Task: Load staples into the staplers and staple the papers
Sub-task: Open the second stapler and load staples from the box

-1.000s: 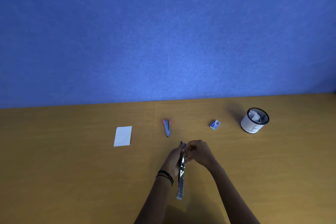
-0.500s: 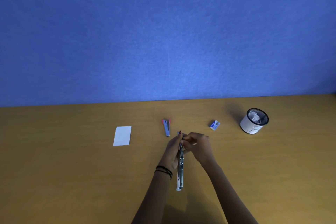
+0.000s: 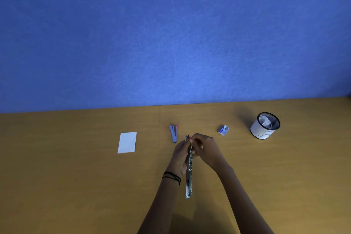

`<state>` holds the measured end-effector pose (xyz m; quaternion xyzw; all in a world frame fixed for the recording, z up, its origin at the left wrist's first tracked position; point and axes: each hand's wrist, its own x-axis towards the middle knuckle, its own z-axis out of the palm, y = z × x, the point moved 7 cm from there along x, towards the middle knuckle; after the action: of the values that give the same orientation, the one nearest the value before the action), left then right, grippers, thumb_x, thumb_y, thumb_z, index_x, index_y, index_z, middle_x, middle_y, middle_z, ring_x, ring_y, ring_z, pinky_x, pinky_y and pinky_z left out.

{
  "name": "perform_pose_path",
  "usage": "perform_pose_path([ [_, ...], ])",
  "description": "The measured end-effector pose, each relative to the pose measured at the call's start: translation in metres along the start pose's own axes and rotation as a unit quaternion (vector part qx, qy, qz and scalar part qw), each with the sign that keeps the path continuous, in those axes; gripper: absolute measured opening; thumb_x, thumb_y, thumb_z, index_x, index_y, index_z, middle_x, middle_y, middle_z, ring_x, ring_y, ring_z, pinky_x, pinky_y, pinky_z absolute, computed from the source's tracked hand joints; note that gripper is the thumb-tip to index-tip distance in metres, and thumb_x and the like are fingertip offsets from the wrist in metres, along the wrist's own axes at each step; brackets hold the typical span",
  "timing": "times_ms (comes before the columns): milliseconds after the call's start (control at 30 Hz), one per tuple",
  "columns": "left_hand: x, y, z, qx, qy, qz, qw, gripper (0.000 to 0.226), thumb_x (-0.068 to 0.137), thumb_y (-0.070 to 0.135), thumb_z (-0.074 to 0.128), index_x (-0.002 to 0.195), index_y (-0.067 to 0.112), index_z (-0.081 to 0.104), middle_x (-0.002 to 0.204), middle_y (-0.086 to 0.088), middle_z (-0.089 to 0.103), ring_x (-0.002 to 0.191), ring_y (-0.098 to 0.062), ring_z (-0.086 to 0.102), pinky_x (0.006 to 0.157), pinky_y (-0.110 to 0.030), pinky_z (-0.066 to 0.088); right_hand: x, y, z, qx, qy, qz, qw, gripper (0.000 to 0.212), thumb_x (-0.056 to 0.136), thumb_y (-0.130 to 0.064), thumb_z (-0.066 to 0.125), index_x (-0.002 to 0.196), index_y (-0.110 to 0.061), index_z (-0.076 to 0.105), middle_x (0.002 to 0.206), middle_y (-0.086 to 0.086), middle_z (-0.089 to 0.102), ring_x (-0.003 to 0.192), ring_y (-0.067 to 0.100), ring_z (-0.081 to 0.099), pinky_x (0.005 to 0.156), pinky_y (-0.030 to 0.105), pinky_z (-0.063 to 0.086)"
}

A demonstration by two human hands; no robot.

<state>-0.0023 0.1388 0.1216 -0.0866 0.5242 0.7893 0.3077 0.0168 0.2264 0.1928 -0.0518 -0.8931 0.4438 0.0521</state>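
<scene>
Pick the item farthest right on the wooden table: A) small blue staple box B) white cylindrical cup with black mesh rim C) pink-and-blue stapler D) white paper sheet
B: the white cylindrical cup stands right of the small blue staple box, all else further left.

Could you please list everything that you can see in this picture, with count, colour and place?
silver stapler: one, silver metal, opened out long, held over the table's near middle
small stapler: one, blue-grey with pink tips, on the table just beyond and left of the hands
paper: one white piece, on the table's left
staple box: one, blue and white, on the table right of the hands
mesh cup: one, black with a white band, far right, something white and crumpled inside
table: one, brown wood
wall: one, blue, behind the table
wrist bands: black, on the left wrist
left hand: grips the silver stapler
right hand: fingers pinch at the silver stapler's far end
</scene>
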Motion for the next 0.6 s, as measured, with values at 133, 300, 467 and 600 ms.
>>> perform_pose_path([
  [133,-0.001,-0.001,0.001,0.000,-0.002,0.007,1.000,0.024,0.098,0.015,0.045,0.083,0.007,0.063,0.065,0.003,0.070,0.063,-0.007,0.067,0.055,-0.021,0.054,0.001,-0.002,-0.001,-0.007,-0.008,-0.027,1.000,0.011,0.090,-0.009,0.056,0.082,-0.005,0.061,0.066,0.012,0.062,0.062,0.026,0.059,0.061,0.044,0.053],
  [300,0.000,-0.001,0.001,-0.022,-0.014,0.010,1.000,0.032,0.100,0.026,0.041,0.086,0.010,0.066,0.070,0.003,0.072,0.068,-0.006,0.069,0.058,-0.021,0.055,0.001,-0.005,-0.002,0.005,-0.007,-0.043,0.999,0.007,0.088,-0.005,0.059,0.082,-0.002,0.062,0.071,0.010,0.063,0.066,0.026,0.062,0.068,0.049,0.054],
  [467,0.001,0.006,0.002,-0.079,-0.049,0.023,0.995,0.038,0.099,0.031,0.038,0.093,0.004,0.064,0.079,-0.003,0.073,0.079,-0.013,0.071,0.067,-0.024,0.056,-0.001,-0.005,-0.003,-0.015,0.022,-0.040,0.999,0.004,0.084,-0.004,0.064,0.081,-0.005,0.067,0.080,0.005,0.067,0.069,0.018,0.063,0.103,0.053,0.038],
  [600,-0.001,0.012,0.003,-0.100,-0.060,0.026,0.993,0.035,0.098,0.030,0.039,0.095,0.002,0.059,0.079,-0.005,0.072,0.080,-0.015,0.071,0.070,-0.027,0.058,-0.006,-0.009,-0.005,0.020,0.075,-0.031,0.996,0.004,0.080,-0.007,0.070,0.079,-0.011,0.070,0.080,-0.002,0.069,0.068,0.011,0.063,0.107,0.053,0.034],
])
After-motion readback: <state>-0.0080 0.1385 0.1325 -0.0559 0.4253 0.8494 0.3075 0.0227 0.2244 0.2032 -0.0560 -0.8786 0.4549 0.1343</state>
